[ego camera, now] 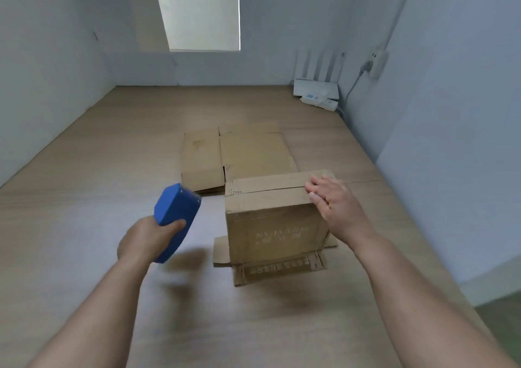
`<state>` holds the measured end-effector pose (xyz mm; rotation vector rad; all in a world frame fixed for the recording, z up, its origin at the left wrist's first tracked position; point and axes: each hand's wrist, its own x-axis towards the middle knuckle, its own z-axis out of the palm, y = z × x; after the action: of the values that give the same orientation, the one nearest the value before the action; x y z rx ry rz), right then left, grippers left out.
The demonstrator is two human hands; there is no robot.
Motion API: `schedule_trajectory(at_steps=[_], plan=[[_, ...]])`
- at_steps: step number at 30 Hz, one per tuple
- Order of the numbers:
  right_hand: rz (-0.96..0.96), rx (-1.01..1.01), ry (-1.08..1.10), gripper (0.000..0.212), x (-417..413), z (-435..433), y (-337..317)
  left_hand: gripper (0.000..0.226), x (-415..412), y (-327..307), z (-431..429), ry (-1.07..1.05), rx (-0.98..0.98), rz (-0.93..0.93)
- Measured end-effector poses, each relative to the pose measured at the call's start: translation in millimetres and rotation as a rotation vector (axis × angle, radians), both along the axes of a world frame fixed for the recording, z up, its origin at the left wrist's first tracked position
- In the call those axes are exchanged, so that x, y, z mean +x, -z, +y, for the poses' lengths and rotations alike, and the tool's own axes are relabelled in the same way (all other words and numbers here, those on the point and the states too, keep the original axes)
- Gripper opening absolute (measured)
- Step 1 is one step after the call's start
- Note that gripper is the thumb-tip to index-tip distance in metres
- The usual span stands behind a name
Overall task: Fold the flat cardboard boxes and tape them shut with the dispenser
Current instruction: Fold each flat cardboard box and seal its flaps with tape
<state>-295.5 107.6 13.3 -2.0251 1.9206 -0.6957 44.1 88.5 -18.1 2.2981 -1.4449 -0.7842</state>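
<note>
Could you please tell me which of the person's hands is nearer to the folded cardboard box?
Right. The right hand rests flat on top of the folded cardboard box; the left hand grips the blue tape dispenser off to the box's left, not touching it.

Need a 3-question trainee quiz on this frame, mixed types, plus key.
1. True or false: the left hand grips the blue tape dispenser.
2. Fill in: seen from the head camera, the flat cardboard lies ___ the folded box.
3. The right hand rests on: A) the blue tape dispenser B) the folded box C) the flat cardboard.
Key: 1 true; 2 behind; 3 B.
</note>
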Motion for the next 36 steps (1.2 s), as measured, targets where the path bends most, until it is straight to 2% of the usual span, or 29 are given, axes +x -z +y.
schedule_trajectory(at_steps=[3, 6, 9, 11, 13, 15, 17, 19, 22, 25, 27, 30, 32, 36], plan=[[-0.009, -0.009, -0.006, 0.035, -0.4, -2.0, 0.6, 0.031, -16.6, -67.0, -6.6, 0.017, -0.221, 0.227], [0.008, -0.017, -0.021, 0.035, -0.3, -3.3, 2.6, 0.022, -49.7, -126.8, -6.2, 0.262, -0.288, 0.28], [0.051, -0.025, -0.024, 0.04, -1.8, -0.3, 5.4, 0.018, -89.3, -152.8, -3.9, 0.568, -0.179, 0.11], [0.052, -0.019, -0.024, 0.045, -4.3, 3.7, 4.9, 0.02, -105.4, -145.4, -6.5, 0.7, -0.063, 0.01], [0.06, -0.021, -0.039, 0.045, -5.3, 7.5, 5.8, 0.027, -111.4, -130.2, -11.5, 0.764, 0.034, -0.049], [0.048, -0.032, -0.068, 0.053, -4.5, 10.7, 5.6, 0.029, -113.8, -122.8, -16.7, 0.785, 0.062, -0.108], [0.027, -0.019, -0.089, 0.048, -4.9, 11.6, 2.4, 0.03, -115.1, -122.5, -19.0, 0.79, 0.075, -0.128], [-0.148, -0.01, -0.043, 0.043, -6.8, 13.3, -7.1, 0.028, -115.0, -122.2, -21.6, 0.795, 0.08, -0.135], [-0.522, -0.055, 0.036, 0.051, -4.3, 12.9, -23.8, 0.024, -113.1, -121.0, -22.4, 0.797, 0.072, -0.144], [-0.813, 0.113, 0.008, 0.066, 3.3, 2.1, -35.2, 0.025, -110.4, -121.1, -19.8, 0.796, 0.076, -0.101], [-0.844, 0.256, -0.062, 0.067, 3.5, -7.0, -39.6, 0.033, -109.1, -121.9, -17.4, 0.788, 0.076, -0.066], [-0.888, 0.351, -0.162, 0.036, 1.9, -14.1, -41.6, 0.029, -106.5, -121.1, -16.5, 0.792, 0.061, -0.036], [-0.878, 0.308, -0.127, 0.014, 2.2, -13.9, -39.9, 0.029, -104.8, -121.2, -17.2, 0.787, 0.058, -0.002], [-0.867, 0.193, -0.052, 0.017, 1.6, -15.1, -36.0, 0.045, -104.4, -123.9, -20.2, 0.786, 0.071, 0.012]])
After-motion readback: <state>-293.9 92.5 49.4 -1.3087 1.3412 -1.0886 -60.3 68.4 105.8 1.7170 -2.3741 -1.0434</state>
